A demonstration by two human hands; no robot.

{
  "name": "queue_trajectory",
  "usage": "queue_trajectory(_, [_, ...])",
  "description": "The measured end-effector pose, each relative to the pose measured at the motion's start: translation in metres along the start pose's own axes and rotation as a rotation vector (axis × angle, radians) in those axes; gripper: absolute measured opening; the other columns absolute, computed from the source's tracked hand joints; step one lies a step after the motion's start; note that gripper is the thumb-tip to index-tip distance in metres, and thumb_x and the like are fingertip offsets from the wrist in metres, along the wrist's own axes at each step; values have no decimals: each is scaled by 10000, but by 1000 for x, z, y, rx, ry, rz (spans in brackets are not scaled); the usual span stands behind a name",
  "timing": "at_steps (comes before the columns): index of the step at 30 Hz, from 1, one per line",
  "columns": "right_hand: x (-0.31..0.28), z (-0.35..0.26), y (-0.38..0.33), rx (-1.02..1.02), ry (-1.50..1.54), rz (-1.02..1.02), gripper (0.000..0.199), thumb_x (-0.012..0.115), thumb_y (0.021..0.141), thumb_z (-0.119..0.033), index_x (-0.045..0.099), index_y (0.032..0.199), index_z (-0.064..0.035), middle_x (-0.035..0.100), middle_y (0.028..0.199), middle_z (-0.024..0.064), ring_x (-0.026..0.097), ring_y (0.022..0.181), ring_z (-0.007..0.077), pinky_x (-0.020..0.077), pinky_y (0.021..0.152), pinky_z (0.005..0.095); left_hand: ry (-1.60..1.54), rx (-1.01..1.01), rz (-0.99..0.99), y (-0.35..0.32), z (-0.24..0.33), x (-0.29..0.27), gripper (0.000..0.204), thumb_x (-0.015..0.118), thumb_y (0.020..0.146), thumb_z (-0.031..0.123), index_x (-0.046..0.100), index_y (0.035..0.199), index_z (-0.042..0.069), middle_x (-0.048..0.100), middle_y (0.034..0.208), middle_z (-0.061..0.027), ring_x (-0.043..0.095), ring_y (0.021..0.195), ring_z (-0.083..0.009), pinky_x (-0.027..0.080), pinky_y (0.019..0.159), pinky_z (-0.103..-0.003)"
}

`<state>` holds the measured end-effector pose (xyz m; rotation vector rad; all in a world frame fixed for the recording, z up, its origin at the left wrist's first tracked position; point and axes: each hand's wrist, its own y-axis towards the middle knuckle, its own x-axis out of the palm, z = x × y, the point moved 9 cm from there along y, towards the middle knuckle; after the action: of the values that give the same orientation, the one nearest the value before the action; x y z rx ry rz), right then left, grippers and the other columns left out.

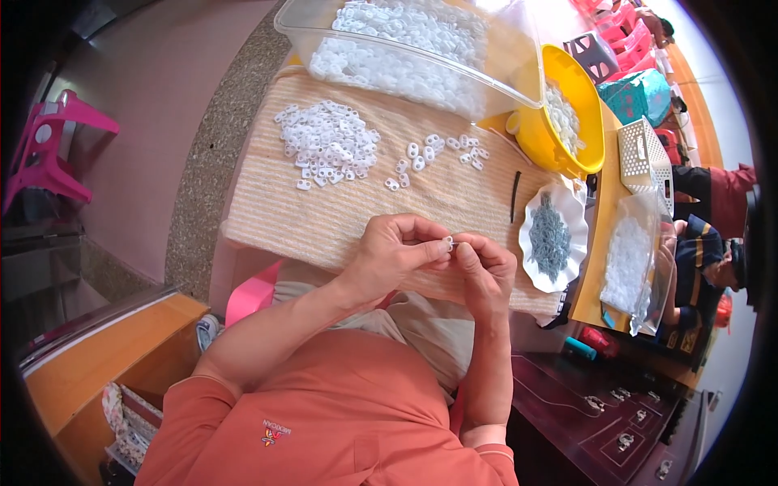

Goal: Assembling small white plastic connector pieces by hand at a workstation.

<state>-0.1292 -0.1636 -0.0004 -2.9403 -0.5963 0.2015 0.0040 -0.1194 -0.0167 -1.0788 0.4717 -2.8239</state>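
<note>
Small white piece, near the middle of the frame: I have it pinched between the thumb and forefinger of my left hand. My right hand is just beside it, thumb and forefinger pressed together on a thin dark part, too small for me to make out. Both hands are above the near edge of a striped cloth. Up from them, at upper centre, loose white pieces lie scattered, with a dense white pile to their left. Right of centre, a black strip lies near a white scalloped dish of grey-blue parts. Along the top is a clear bin of white pieces, with a yellow basin to its right. A clear bag of white bits lies at the right.
</note>
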Motion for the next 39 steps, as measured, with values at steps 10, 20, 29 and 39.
queue_trajectory(10, [-12,-6,11,-45,-169,-31,191,596,919,-84,640,1044,54,670,907,81,645,803,137,533,751,256,-83,-7,-11,1,3,-1,148,645,854,1,621,995,-34,658,905,-84,656,815,-137,571,746,-266])
queue_trajectory(20, [27,-49,64,-235,-463,33,196,650,848,-39,652,1034,23,652,817,49,565,646,74,466,588,221,-238,81,38,0,18,-10,135,624,872,9,620,1006,3,654,917,-69,654,807,-151,568,781,-295])
queue_trajectory(29, [58,-64,89,-471,-860,98,231,627,825,-104,639,1046,-35,647,893,141,643,696,269,504,647,357,-263,88,64,1,20,-14,132,627,871,15,627,1003,14,659,919,-67,652,816,-144,564,782,-293])
queue_trajectory(39, [45,-59,90,-334,-723,19,244,647,806,-91,633,1028,7,630,785,118,636,694,209,500,634,331,-275,87,66,1,21,-13,138,640,859,15,632,996,20,664,909,-63,655,795,-142,566,766,-283])
